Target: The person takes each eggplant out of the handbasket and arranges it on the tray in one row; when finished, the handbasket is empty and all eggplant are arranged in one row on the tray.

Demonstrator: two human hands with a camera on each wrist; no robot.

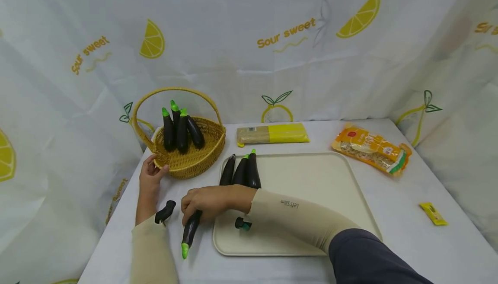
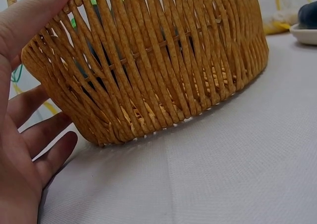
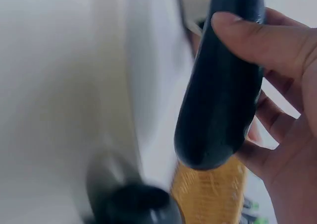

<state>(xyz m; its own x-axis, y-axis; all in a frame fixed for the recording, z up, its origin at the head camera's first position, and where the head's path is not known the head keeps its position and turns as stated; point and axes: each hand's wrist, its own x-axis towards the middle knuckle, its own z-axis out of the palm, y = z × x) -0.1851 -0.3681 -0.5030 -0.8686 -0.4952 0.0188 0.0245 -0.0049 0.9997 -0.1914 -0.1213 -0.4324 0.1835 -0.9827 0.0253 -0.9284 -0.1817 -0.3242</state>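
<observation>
A dark eggplant [image 1: 189,231] with a bright green stem end is gripped in my right hand [image 1: 210,202], beside the tray's left edge. In the right wrist view, thumb and fingers wrap around the eggplant [image 3: 218,95], its rounded end exposed. My left hand [image 1: 151,176] holds the near left side of the wicker basket [image 1: 198,165]. The left wrist view shows the thumb at the basket's [image 2: 148,70] rim and the other fingers against its side. Several eggplants [image 1: 182,132] stand leaning together inside the basket. Three more eggplants [image 1: 253,171] lie on the beige tray [image 1: 311,180], partly hidden by my right arm.
Behind the tray lies a yellow-and-clear packet [image 1: 272,133]. An orange food bag [image 1: 371,148] sits at the back right, and a small yellow sachet [image 1: 433,213] near the right edge. The basket's tall handle [image 1: 175,88] arches upward. A printed curtain hangs behind the table.
</observation>
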